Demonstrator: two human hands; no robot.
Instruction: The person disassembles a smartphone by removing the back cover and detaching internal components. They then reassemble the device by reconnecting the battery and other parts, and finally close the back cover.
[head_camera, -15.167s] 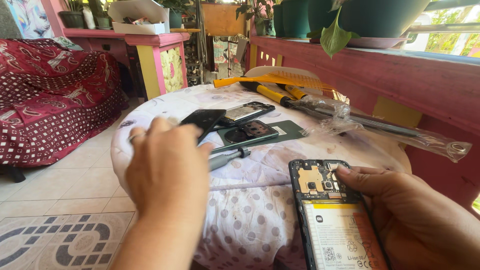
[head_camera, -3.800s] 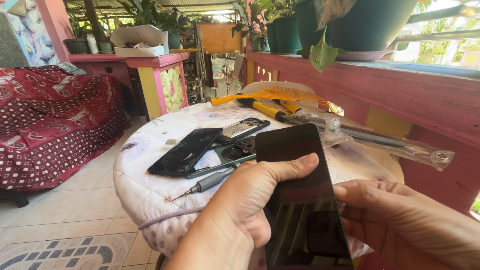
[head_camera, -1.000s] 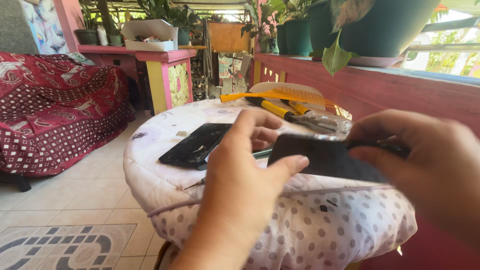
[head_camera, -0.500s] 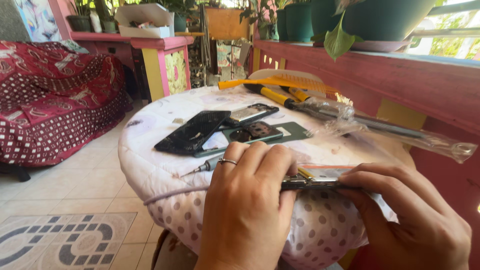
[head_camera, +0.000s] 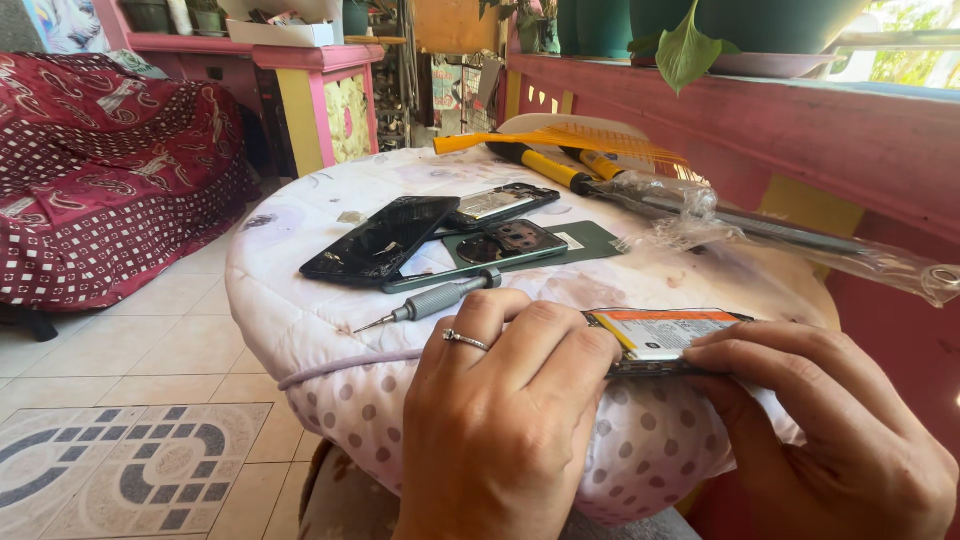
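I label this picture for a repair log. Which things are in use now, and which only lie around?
In use: left hand, right hand, opened phone.

Lying about: grey screwdriver, black screen, green back cover, yellow-handled tools.

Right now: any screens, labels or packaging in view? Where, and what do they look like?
Cracked phone screen: black glossy panel, flat on the table's left.
Battery label: orange and white, on the opened phone under both hands.
White sticker: small rectangle on the green back cover, mid-table.
Clear plastic wrap: crinkled, around long tools, right.

Dotted white cover (head_camera: 330, 375) (grey dots), red patterned sofa (head_camera: 110, 170)
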